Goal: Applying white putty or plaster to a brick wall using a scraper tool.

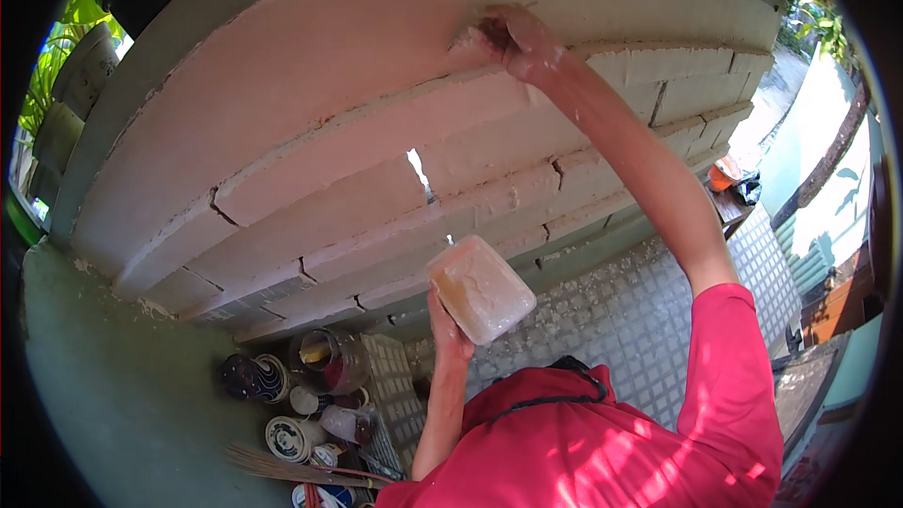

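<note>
My left hand [450,327] grips a square whitish plastic tub [484,290] from its lower left side, tilted so that pale wet material shows in it. My raised right arm reaches up to a pale block wall [310,85]. There my right hand [527,45], spotted with white, is closed with its fingers bent against the wall's upper, smoothly coated band. Something small and dark shows at the fingers, but what it is I cannot make out. Below that band, rows of blocks have ridged edges and dark cracks, and light comes through a narrow gap [419,174].
At lower left stand several buckets and pots [292,437], a clear bucket [334,357] and a stick broom [282,463]. The tiled floor [611,310] carries white spatters. An orange container [722,174] sits on a stand at right. Potted plants [85,66] line the upper left.
</note>
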A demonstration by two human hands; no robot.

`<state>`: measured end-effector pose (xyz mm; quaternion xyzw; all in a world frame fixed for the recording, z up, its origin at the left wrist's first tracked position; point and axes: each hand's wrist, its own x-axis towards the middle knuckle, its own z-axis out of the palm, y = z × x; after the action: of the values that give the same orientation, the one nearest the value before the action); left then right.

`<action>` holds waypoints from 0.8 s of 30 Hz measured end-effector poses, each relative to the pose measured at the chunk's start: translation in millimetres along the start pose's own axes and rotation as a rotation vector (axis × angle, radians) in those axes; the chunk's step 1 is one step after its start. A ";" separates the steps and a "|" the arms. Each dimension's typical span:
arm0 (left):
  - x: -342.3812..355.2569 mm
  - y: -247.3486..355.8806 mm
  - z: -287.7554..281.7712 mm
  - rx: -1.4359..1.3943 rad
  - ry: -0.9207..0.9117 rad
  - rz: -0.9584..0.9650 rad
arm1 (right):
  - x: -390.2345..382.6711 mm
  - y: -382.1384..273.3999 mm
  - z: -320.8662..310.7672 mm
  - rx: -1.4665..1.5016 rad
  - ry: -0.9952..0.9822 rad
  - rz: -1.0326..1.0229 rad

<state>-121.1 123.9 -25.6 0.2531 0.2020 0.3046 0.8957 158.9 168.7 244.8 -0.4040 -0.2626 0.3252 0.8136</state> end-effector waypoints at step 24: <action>-24.6 -4.6 -21.7 0.049 0.085 0.030 | -32.0 5.4 -45.1 -0.024 0.102 -0.074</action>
<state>-148.3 112.0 -40.3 0.2648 0.2433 0.3234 0.8753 167.4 125.6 210.9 -0.4196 -0.2394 0.2708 0.8326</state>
